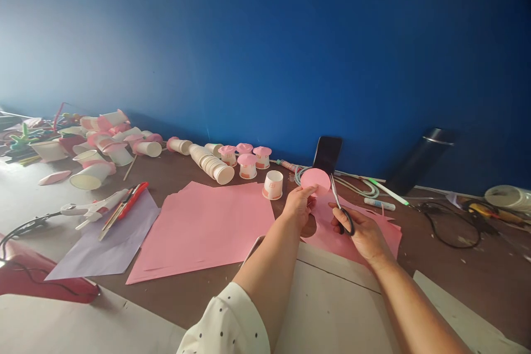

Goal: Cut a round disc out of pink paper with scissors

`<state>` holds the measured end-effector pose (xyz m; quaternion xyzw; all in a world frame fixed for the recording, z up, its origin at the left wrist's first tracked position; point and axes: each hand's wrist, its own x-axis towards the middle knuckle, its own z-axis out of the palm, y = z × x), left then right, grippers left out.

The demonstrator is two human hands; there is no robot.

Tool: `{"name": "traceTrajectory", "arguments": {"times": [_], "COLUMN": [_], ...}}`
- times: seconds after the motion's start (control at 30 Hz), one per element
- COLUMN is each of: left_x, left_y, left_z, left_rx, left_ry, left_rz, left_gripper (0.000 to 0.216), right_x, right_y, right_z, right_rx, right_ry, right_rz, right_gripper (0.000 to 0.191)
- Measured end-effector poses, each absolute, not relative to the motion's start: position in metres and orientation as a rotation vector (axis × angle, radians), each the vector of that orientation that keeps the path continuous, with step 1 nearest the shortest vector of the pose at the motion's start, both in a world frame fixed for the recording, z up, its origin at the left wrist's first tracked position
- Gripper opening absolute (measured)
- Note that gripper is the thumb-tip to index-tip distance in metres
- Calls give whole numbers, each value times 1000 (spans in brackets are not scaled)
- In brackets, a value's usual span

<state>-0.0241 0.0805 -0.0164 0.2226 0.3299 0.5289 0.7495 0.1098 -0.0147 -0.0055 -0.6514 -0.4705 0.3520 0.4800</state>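
Note:
Pinched in my left hand [299, 203] is a round pink paper disc [312, 180], held up in front of a dark phone. My right hand [362, 232] grips black-handled scissors [335, 191], whose blades point up beside the disc's right edge. Below both hands lies a pink sheet [369, 246] with a rounded cutout. A white paper cup [272, 185] with orange drawings stands upright, left of my left hand. Several small cups with pink paper roofs [248, 166] stand behind it.
A stack of pink paper [207, 227] lies left of my arms, near a purple sheet [120, 243], a cutter [124, 207] and a glue gun [93, 208]. Nested cups [209, 163] lie sideways. The phone [327, 154] leans on the blue partition, with a dark bottle [418, 160] further right.

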Motion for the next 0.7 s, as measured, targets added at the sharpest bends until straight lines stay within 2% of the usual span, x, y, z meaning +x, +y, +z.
{"name": "traceTrajectory", "arguments": {"times": [0.7], "left_x": [-28], "left_y": [77], "left_z": [-12], "left_rx": [652], "left_ry": [754], "left_rz": [1117], "left_gripper": [34], "right_x": [104], "right_y": [-16], "right_z": [5], "right_rx": [-1604], "right_ry": [-1149], "right_rz": [790], "right_gripper": [53]}}
